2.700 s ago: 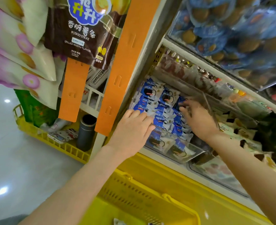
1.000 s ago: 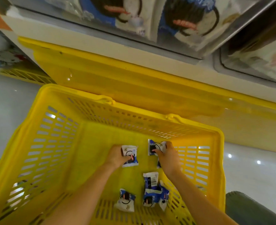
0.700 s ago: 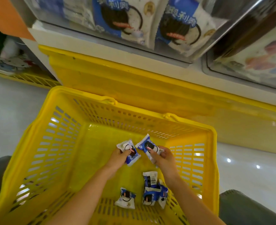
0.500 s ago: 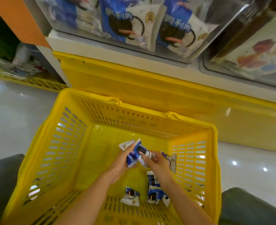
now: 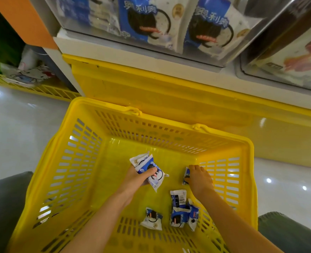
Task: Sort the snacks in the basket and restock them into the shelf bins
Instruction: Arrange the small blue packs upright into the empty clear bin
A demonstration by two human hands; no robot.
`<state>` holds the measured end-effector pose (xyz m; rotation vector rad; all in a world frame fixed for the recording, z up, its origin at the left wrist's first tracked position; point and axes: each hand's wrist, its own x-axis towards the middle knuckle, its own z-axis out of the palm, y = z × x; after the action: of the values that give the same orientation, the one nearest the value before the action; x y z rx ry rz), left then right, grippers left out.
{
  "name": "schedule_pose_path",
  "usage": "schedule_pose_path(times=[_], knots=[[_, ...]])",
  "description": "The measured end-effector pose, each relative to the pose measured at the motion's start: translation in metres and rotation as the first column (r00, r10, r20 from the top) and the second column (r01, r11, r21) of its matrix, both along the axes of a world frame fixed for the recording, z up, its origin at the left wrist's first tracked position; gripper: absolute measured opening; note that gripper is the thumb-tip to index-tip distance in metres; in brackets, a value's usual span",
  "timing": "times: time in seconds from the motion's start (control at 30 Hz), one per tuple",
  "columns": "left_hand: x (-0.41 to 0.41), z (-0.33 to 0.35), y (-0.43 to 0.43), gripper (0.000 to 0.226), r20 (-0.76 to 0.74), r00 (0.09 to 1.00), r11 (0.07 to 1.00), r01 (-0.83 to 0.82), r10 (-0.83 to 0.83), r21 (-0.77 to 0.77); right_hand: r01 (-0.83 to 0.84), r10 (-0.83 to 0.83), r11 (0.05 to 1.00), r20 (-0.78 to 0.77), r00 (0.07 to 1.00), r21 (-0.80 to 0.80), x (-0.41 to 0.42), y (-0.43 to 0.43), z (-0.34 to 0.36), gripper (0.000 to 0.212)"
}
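Two cookie packets sit stacked and gripped in the left hand, I'd guess to save trips, more loose packets lie between the arms, and the right hand pinches a lone packet near the right wall of the yellow basket.

Two snack packets are gripped by the left hand inside the yellow basket; another packet is touched, perhaps pinched, by the right hand.
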<state>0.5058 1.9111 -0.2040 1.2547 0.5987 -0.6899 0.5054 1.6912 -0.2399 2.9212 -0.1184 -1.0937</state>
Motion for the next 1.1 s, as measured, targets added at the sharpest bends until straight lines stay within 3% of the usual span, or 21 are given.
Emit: schedule_pose_path(times=[0.1, 0.2, 0.33, 0.47, 0.57, 0.73, 0.9, 1.0, 1.1], knots=[[0.001, -0.002, 0.000, 0.042, 0.009, 1.000, 1.000, -0.013, 0.013, -0.018, -0.107, 0.102, 0.989, -0.055, 0.993, -0.103, 0.004, 0.000, -0.002, 0.044], [0.001, -0.003, 0.001, 0.039, 0.010, 1.000, 1.000, -0.019, 0.019, -0.019, -0.102, 0.092, 0.990, -0.110, 0.990, -0.092, 0.005, -0.001, -0.003, 0.049], [0.002, -0.001, 0.003, 0.043, 0.013, 0.999, 0.999, -0.049, 0.049, -0.019, 0.135, -0.119, 0.982, -0.123, 0.985, 0.130, 0.004, 0.001, 0.002, 0.052], [0.005, 0.010, 0.003, 0.046, 0.031, 0.997, 0.998, -0.065, 0.066, -0.007, 0.368, -0.372, 0.822, -0.078, 0.925, 0.434, 0.004, 0.012, 0.022, 0.046], [0.007, 0.026, 0.001, 0.045, 0.055, 0.996, 0.998, -0.070, 0.069, 0.009, 0.408, -0.466, 0.723, -0.042, 0.884, 0.557, 0.010, 0.018, 0.045, 0.047], [0.012, 0.074, 0.006, 0.046, 0.195, 0.980, 1.000, -0.028, 0.030, -0.013, 0.330, -0.514, 0.576, 0.017, 0.858, 0.748, 0.024, 0.036, 0.103, 0.026], [0.026, 0.140, 0.019, 0.029, 0.342, 0.940, 0.999, -0.002, 0.013, -0.034, 0.265, -0.520, 0.456, 0.013, 0.854, 0.850, 0.032, 0.053, 0.184, 0.032], [0.034, 0.182, 0.031, 0.025, 0.449, 0.894, 1.000, 0.001, 0.011, -0.027, 0.129, -0.536, 0.469, 0.165, 0.828, 0.874, 0.041, 0.062, 0.243, 0.027], [0.038, 0.219, 0.048, 0.038, 0.507, 0.862, 1.000, 0.002, -0.008, 0.011, -0.094, -0.496, 0.507, 0.379, 0.781, 0.857, 0.051, 0.075, 0.304, 0.023]])
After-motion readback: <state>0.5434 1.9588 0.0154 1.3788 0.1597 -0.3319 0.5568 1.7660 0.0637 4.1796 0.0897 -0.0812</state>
